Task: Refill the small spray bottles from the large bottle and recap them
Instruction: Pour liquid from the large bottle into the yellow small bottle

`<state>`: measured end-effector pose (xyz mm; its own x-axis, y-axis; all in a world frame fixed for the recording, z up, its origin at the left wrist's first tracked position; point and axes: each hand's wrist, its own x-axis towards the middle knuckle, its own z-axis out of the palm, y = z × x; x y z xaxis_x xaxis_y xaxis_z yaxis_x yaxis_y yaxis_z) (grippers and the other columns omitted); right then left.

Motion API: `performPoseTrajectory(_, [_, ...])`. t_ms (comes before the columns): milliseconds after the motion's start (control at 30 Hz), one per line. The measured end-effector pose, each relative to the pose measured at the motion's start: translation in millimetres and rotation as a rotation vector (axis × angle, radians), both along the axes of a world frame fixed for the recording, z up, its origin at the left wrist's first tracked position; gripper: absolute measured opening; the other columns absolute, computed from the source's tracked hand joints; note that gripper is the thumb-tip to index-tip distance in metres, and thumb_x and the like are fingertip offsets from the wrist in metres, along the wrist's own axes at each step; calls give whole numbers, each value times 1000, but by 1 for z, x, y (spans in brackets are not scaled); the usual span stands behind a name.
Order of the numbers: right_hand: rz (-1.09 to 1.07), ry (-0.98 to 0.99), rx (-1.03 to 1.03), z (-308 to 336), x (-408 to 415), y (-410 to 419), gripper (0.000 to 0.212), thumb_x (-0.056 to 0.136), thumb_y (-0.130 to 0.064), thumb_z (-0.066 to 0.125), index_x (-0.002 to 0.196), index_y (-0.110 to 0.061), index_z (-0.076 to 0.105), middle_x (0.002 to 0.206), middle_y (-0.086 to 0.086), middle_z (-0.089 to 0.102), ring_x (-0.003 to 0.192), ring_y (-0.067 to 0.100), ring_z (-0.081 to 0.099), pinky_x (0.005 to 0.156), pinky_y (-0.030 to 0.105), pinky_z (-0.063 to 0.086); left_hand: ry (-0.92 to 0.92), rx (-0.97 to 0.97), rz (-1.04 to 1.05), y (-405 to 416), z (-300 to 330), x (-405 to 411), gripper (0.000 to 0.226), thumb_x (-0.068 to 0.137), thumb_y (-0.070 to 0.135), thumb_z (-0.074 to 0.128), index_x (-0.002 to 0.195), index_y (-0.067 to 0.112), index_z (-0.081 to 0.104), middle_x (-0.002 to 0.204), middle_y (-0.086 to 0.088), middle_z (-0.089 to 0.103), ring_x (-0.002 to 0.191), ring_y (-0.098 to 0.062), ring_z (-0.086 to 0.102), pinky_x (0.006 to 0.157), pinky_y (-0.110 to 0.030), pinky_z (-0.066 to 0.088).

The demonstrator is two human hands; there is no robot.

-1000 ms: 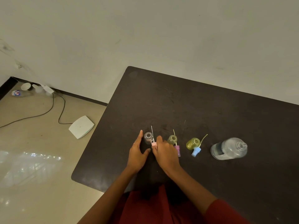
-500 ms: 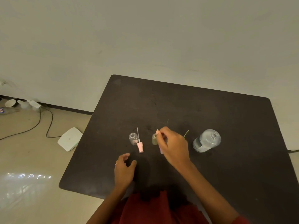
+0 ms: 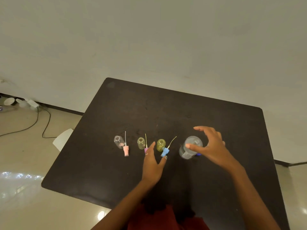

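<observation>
Three small open spray bottles stand in a row on the dark table (image 3: 166, 105): a clear one (image 3: 119, 141), a pale green one (image 3: 141, 143) and a yellow one (image 3: 160, 144). Beside each lies its spray cap with tube: pink (image 3: 126, 150), purple (image 3: 146, 149), blue (image 3: 165, 151). The large clear bottle (image 3: 189, 147) stands uncapped to the right. My right hand (image 3: 210, 146) hovers spread over it, thumb and fingers on either side, holding nothing. My left hand (image 3: 152, 161) is open just in front of the yellow bottle, its thumb by the blue cap.
A small blue piece (image 3: 198, 154), perhaps the large bottle's cap, peeks out under my right hand. On the floor to the left are a white flat box (image 3: 62, 141), black cables (image 3: 41, 123) and small cups by the wall (image 3: 10, 101).
My right hand left the middle small bottle and moved right to the large bottle. My left hand moved right, from near the pink cap to the yellow bottle. The camera view shifted.
</observation>
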<state>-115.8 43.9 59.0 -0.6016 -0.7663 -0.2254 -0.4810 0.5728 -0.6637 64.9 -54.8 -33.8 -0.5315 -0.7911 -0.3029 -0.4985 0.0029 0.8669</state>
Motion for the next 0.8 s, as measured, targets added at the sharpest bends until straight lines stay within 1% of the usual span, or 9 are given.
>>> performPoseTrajectory(100, [-7,-64,66,-14,-19,12,79,59,-57,79,127,-44,41,129,-16,39,124,11,32,105,43,25,14,-15,73,4,2,-20,70,88,18,62,145,15,21,146,1,35,131,-1,17,109,-22,14])
performPoseTrajectory(167, [9,-124,95,-26,-26,16,90,54,-57,82,130,-43,37,131,-15,38,126,12,32,108,47,26,-6,-8,121,4,-1,-29,72,87,18,63,145,15,20,145,-2,37,136,-10,26,114,-29,18])
performPoseTrajectory(300, [41,-267,82,-51,-30,15,107,36,-68,81,129,-49,31,129,-19,37,126,11,33,107,52,31,-24,1,177,3,-6,-37,70,87,14,63,144,13,23,141,-3,42,125,-5,36,113,-29,23])
performPoseTrajectory(367, [56,-301,44,-70,-32,15,106,34,-68,83,125,-54,31,129,-18,42,125,12,39,105,50,35,-30,-12,185,2,-9,-40,68,87,12,62,144,12,24,138,-3,46,128,-12,40,116,-40,24])
performPoseTrajectory(400, [74,-323,25,-78,-33,14,104,35,-65,84,124,-54,32,128,-18,44,124,13,41,104,49,38,-34,-10,190,2,-10,-41,67,87,11,61,144,12,25,137,-3,47,128,-13,41,115,-39,24])
performPoseTrajectory(500, [99,-382,-47,-91,-31,13,94,44,-42,92,122,-45,39,124,-14,51,117,9,49,102,42,43,-55,-12,198,2,-13,-43,63,89,6,58,144,14,28,139,-2,46,130,-13,41,112,-27,26])
performPoseTrajectory(567, [67,-395,-86,-96,-28,12,84,51,-26,92,116,-42,42,119,-13,55,111,5,53,96,30,46,-67,-30,210,2,-18,-45,61,88,5,58,142,18,32,140,-3,45,131,-16,41,112,-36,31])
performPoseTrajectory(633, [25,-382,-124,-100,-25,10,79,52,-24,92,115,-40,45,115,-13,58,107,4,56,88,22,46,-73,-31,224,1,-21,-46,59,88,5,58,140,21,35,138,-5,46,129,-16,42,110,-38,35])
performPoseTrajectory(800, [-40,-355,-166,-105,-20,9,73,55,-23,91,115,-30,51,109,-13,61,101,3,58,81,17,46,-66,-53,256,1,-27,-50,51,89,9,57,135,26,41,130,-4,55,124,-19,47,107,-44,39])
